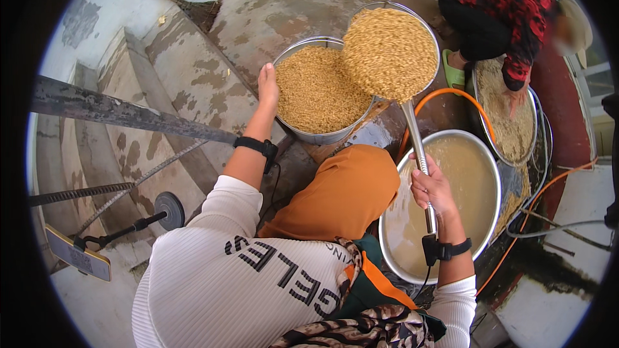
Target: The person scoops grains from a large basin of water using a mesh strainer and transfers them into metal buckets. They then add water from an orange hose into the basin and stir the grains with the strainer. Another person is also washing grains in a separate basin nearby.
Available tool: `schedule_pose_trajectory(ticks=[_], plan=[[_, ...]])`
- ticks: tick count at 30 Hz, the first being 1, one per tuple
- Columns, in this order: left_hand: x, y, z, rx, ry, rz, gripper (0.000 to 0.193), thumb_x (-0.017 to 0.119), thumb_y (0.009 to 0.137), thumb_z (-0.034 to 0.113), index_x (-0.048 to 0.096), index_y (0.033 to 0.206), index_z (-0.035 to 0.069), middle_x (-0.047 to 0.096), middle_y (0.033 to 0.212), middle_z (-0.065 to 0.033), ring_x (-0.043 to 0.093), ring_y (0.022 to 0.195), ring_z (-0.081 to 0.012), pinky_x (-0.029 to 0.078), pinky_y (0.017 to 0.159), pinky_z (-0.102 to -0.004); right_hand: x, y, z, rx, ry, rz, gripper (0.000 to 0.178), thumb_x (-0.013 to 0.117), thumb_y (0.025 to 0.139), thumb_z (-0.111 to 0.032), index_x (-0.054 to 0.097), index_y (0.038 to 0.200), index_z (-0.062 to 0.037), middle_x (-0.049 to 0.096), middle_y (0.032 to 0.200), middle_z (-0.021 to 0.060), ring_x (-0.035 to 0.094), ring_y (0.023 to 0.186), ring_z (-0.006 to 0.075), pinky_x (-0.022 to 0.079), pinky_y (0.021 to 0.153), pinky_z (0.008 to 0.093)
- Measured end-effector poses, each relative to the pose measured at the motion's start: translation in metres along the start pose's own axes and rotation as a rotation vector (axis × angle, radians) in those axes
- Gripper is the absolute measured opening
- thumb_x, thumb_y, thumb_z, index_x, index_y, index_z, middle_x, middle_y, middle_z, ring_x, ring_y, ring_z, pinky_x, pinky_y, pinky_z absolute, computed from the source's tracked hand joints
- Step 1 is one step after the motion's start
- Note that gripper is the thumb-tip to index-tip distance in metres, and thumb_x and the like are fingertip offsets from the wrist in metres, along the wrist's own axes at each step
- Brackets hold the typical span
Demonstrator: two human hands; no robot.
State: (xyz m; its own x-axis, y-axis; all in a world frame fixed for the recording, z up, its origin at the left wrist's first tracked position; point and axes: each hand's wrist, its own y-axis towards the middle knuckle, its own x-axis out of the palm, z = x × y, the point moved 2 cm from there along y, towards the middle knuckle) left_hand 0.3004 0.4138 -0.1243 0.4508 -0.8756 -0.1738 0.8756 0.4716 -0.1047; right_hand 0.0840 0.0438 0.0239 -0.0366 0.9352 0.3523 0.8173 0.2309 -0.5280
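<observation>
My right hand [433,187] is wrapped round the metal handle of a long-handled scoop [416,135]. Its round head, heaped with golden grain [390,51] that looks smeared by motion, hangs beside and partly over a metal bucket [313,136]. That bucket is filled nearly to the rim with similar grain [319,90]. At the bucket's left rim, my left hand [267,85] has its fingers stretched out and holds nothing; whether it touches the rim I cannot tell. Under my right forearm stands a wide metal basin [385,235] of cloudy, tan water.
A crouching person [496,16] at the right reaches into another grain-filled tub [536,122]. An orange hose [445,91] loops between tub and basin. Concrete steps [155,77], a metal railing [129,113], a phone on a mount [77,254] and a broom [193,9] are at left.
</observation>
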Motion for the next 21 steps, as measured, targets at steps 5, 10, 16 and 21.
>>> schedule_pose_trajectory(ticks=[5, 10, 16, 21], plan=[[-0.003, -0.003, 0.005, -0.238, -0.257, -0.134, 0.073, 0.032, 0.096, 0.054, 0.023, 0.143, 0.000, 0.027, 0.147, -0.0148, 0.029, 0.134, -0.0254, 0.025, 0.108, -0.0365, 0.007, 0.041, 0.003, 0.092, -0.187, -0.075, 0.028, 0.047, 0.093, -0.008, 0.039, 0.120, -0.0070, 0.036, 0.054, -0.0040, 0.029, 0.033, 0.0056, 0.027, 0.031, 0.0217], [-0.005, -0.003, -0.001, -0.184, -0.220, -0.125, 0.076, 0.030, 0.094, 0.058, 0.025, 0.143, 0.000, 0.026, 0.149, -0.0115, 0.028, 0.135, -0.0232, 0.025, 0.109, -0.0365, 0.005, 0.066, 0.013, 0.095, -0.350, -0.063, 0.029, 0.048, 0.092, -0.006, 0.037, 0.119, -0.0069, 0.038, 0.055, -0.0027, 0.031, 0.033, 0.0060, 0.029, 0.031, 0.0231], [-0.004, -0.003, -0.005, -0.190, -0.247, -0.136, 0.076, 0.030, 0.093, 0.060, 0.027, 0.142, 0.001, 0.027, 0.148, -0.0116, 0.028, 0.135, -0.0232, 0.025, 0.109, -0.0368, -0.005, 0.074, 0.020, -0.157, -0.773, 0.001, 0.040, 0.054, 0.089, -0.008, 0.035, 0.124, -0.0060, 0.055, 0.071, 0.0062, 0.055, 0.055, 0.0195, 0.045, 0.050, 0.0330], [-0.005, -0.007, -0.002, -0.205, -0.232, -0.137, 0.077, 0.029, 0.093, 0.061, 0.028, 0.142, 0.002, 0.027, 0.148, -0.0119, 0.029, 0.134, -0.0242, 0.024, 0.109, -0.0375, 0.001, 0.072, 0.019, -0.334, -1.046, 0.104, 0.042, 0.056, 0.087, -0.009, 0.035, 0.124, -0.0079, 0.062, 0.082, 0.0172, 0.062, 0.076, 0.0378, 0.048, 0.069, 0.0435]])
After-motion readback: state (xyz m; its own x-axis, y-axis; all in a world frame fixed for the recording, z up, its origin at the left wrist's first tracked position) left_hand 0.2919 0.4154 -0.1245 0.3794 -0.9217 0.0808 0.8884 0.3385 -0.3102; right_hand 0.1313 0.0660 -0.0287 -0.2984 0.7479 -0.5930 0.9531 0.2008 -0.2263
